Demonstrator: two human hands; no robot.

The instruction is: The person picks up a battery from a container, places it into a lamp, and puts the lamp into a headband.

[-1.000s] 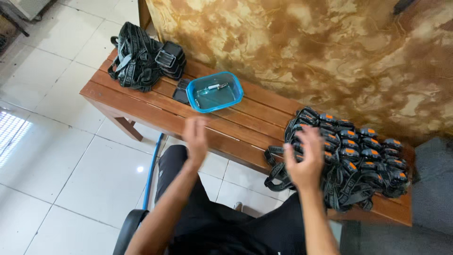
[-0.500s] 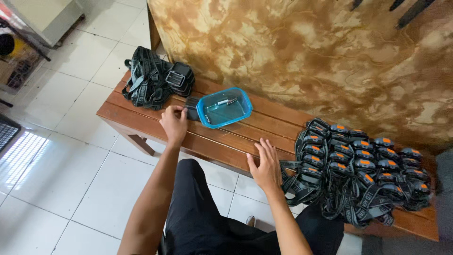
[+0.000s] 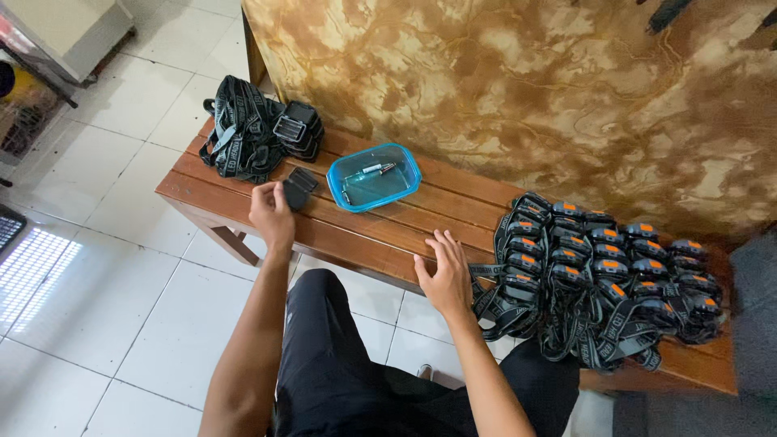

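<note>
Left of centre in the head view, our left hand [image 3: 271, 214] pinches a small black headlamp part [image 3: 299, 188], fingers clamped on its edge, over the wooden bench [image 3: 364, 235]. Centre frame, our right hand [image 3: 445, 275] lies flat on the bench edge, fingers spread apart, just beside the big pile of orange-and-black headlamps [image 3: 599, 279] at right. Blue plastic tray [image 3: 374, 176] sits between; black strap bundle [image 3: 243, 133] and stacked black housings [image 3: 297, 129] sit upper left.
</note>
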